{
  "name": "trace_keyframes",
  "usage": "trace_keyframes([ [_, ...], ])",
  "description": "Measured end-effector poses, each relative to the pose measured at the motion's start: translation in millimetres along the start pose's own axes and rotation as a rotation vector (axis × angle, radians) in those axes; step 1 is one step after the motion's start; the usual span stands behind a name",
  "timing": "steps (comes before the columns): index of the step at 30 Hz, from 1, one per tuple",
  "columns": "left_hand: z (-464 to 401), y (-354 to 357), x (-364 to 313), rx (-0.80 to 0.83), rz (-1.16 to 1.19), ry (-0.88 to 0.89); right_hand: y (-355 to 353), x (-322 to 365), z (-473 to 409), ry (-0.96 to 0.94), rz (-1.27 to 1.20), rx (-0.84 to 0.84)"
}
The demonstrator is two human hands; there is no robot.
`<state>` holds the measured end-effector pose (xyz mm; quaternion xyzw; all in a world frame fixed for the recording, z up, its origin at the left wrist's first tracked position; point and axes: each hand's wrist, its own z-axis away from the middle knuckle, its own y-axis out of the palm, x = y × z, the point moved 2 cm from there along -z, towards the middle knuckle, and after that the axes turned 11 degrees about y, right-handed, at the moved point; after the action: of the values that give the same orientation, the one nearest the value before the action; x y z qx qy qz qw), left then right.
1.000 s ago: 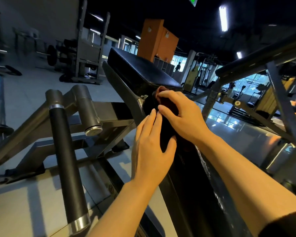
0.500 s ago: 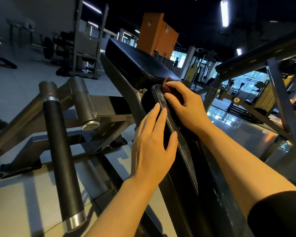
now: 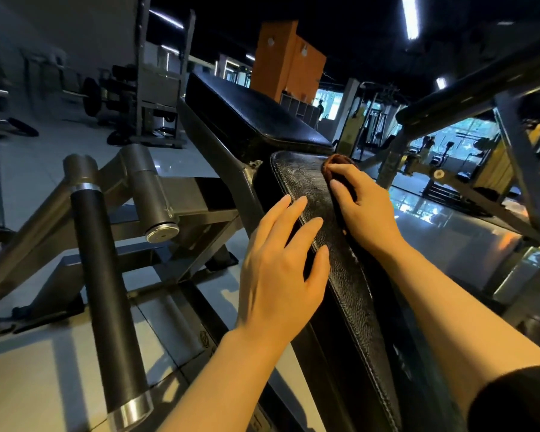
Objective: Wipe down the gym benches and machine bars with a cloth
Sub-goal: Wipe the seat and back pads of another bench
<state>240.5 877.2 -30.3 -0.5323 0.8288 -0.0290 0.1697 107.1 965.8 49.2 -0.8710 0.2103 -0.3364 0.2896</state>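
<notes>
A long black leather bench pad (image 3: pixel 343 275) runs from the bottom right up to the middle of the view. A second black pad (image 3: pixel 250 110) tilts up behind it. My left hand (image 3: pixel 281 269) lies flat with straight fingers on the near pad's left edge. My right hand (image 3: pixel 365 207) grips a dark brown cloth (image 3: pixel 337 159) and presses it on the pad's top right corner. Most of the cloth is hidden under the hand.
A black padded handle bar (image 3: pixel 106 294) with steel ends stands at the left on the machine's grey steel frame (image 3: pixel 175 198). A slanted steel frame (image 3: pixel 518 169) rises at the right. Weight racks (image 3: pixel 156 88) and an orange column (image 3: pixel 281 57) stand behind on the pale tiled floor.
My right hand has slid the cloth to the right across the top of the pad, baring more leather. My left hand has stayed on the left edge. The view has shifted.
</notes>
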Motion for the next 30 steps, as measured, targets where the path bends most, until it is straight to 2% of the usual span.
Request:
trace_keyframes([
  [3, -1, 2, -3, -0.009, -0.013, 0.006, 6, 13, 11, -0.087, 0.006, -0.021],
  [6, 0, 7, -6, -0.019, -0.017, 0.008, 6, 12, 19, -0.212, -0.059, 0.027],
  [8, 2, 11, -7, -0.013, -0.009, 0.006, 1, -5, 9, -0.156, -0.02, 0.051],
  [11, 4, 13, -9, 0.002, -0.005, 0.009, -10, -36, -8, 0.062, 0.049, 0.026],
  [13, 3, 14, -9, 0.003, -0.013, 0.009, -11, -43, -12, 0.133, 0.071, 0.024],
  [15, 3, 17, -10, -0.009, -0.024, 0.002, -8, -32, -5, 0.059, 0.116, 0.019],
  [19, 6, 24, -13, -0.03, -0.04, -0.009, -8, -21, 26, -0.149, 0.032, 0.048],
  [21, 7, 25, -14, -0.026, -0.045, -0.008, -13, -34, 24, -0.128, 0.033, 0.063],
  [23, 7, 25, -15, -0.018, -0.032, -0.011, -16, -44, 6, -0.015, 0.068, 0.064],
  [26, 5, 26, -16, -0.004, -0.014, -0.028, -11, -29, -17, 0.079, 0.083, 0.064],
  [30, 7, 27, -18, 0.01, -0.018, -0.038, -3, 1, 11, -0.134, 0.004, 0.08],
])
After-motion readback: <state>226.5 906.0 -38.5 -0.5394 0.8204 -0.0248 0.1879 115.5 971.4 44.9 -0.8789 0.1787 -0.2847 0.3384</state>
